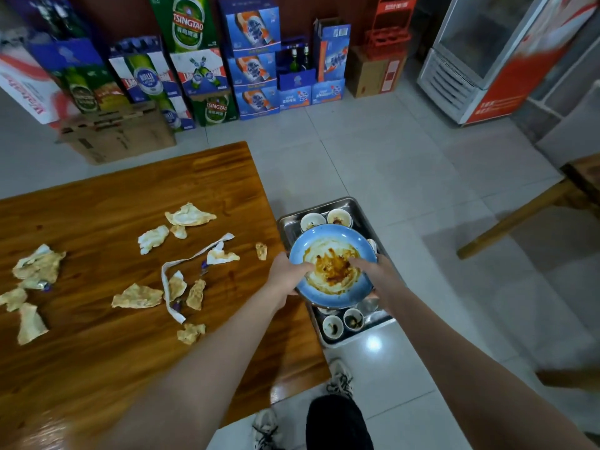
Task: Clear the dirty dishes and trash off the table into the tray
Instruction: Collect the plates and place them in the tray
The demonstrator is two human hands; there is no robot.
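A blue plate [328, 235] smeared with orange sauce is held over the metal tray [289, 222], which sits just past the right edge of the wooden table [97, 352]. My left hand [287, 271] grips the plate's left rim with its thumb on the inside. My right hand [378, 272] grips the right rim the same way. Several small dirty cups lie in the tray, two at its far end [339, 217] and two at its near end [332, 326]. Crumpled stained napkins [190, 216] and a paper strip [168, 287] are scattered over the table.
Stacked beer cartons [194, 60] and a cardboard box [120, 134] line the far wall. A drinks fridge [487, 60] stands at the back right. A wooden bench [519, 216] sits to the right on the tiled floor. My shoes [339, 378] are below the tray.
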